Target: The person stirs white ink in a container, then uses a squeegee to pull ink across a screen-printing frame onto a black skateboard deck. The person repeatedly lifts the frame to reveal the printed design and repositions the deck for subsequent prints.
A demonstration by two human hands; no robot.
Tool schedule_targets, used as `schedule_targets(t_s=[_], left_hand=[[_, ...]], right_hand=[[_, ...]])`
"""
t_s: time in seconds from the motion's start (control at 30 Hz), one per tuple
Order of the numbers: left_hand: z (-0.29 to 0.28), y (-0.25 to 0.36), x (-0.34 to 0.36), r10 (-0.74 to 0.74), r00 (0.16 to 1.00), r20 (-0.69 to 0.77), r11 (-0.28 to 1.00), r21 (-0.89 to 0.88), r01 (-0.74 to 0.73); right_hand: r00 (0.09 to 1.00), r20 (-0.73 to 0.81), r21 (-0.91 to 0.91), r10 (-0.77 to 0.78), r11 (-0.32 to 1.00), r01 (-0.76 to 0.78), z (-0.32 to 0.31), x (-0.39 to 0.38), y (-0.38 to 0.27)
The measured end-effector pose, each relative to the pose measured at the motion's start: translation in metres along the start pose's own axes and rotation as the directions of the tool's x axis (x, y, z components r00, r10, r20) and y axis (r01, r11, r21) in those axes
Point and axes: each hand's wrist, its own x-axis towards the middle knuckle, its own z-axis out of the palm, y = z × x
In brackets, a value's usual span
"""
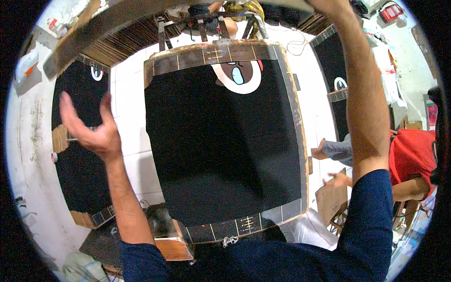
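Note:
My left hand (96, 136) is raised over the left side, its fingers and thumb spread, slightly blurred and holding nothing. My right arm reaches up to the top edge, where my right hand (326, 5) is partly cut off beside the end of a long brown bar (117, 29). The fingers of that hand are hidden, so its grip does not show. Below me lies a large black sheet (225, 145) on a board with marked dark borders (249, 224). A white, brown and pale blue printed shape (237, 77) shows at its far end.
More black sheets lie on the left (84, 174) and at the far right (331, 56), with similar prints. A co-worker in a red garment (411, 152) stands at the right, hands near the board's edge. A dark stand (204, 30) is at the back. Wooden box (174, 249) near my left.

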Motion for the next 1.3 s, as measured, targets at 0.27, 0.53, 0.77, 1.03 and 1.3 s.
schedule_targets(t_s=[0.27, 0.53, 0.77, 1.03, 1.3], left_hand=[[-0.16, -0.062, -0.447, -0.562, -0.459, 0.688, 0.458, 0.721, 0.521], [-0.24, 0.01, -0.533, -0.502, -0.108, 0.858, 0.608, 0.439, 0.662], [-0.183, 0.015, -0.551, -0.798, -0.011, 0.602, -0.063, -0.065, 0.996], [-0.168, -0.047, -0.615, -0.696, 0.145, 0.704, 0.46, 0.281, 0.843], [-0.162, -0.057, -0.577, -0.911, 0.245, 0.331, 0.406, 0.619, 0.673]], right_hand=[[0.996, -0.012, -0.044, 0.088, 0.995, -0.089, -0.02, 0.073, 0.0], [0.999, -0.003, 0.04, 0.035, 0.999, -0.035, -0.016, 0.086, 0.012], [0.998, 0.06, 0.007, 0.004, 1.0, -0.005, 0.003, 0.088, 0.064], [0.998, -0.007, -0.06, 0.056, 0.997, -0.056, -0.002, 0.019, 0.03], [0.998, -0.006, -0.053, 0.061, 0.997, -0.061, 0.003, 0.0, 0.0]])
